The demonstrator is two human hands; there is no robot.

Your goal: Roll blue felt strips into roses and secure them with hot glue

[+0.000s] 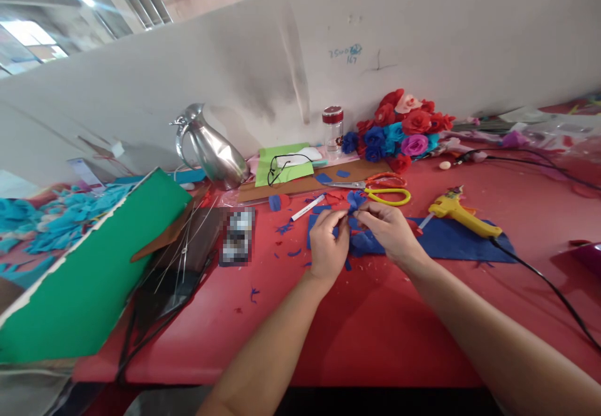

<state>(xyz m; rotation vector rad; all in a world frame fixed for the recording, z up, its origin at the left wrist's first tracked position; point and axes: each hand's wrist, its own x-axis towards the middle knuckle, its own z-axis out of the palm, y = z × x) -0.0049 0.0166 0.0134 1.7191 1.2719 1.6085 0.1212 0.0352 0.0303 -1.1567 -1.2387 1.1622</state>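
Observation:
My left hand (328, 241) and my right hand (387, 228) meet over the red table (357, 322), fingers pinched together on a small blue felt piece (355, 201) held between them. Under the hands lies a blue felt sheet (446, 241) with more blue scraps. Yellow-handled scissors (387, 196) and orange-handled scissors (375, 181) lie just beyond the hands. A yellow glue gun (457, 211) rests on the blue sheet to the right, its black cord running off to the right.
A bunch of red, blue and pink felt flowers (399, 129) leans against the white wall. Also there: a steel jug (211, 147), a green sheet (94, 266), wires, a white pen (307, 208), a small jar (332, 127), glasses on green paper (282, 164), turquoise scraps at left.

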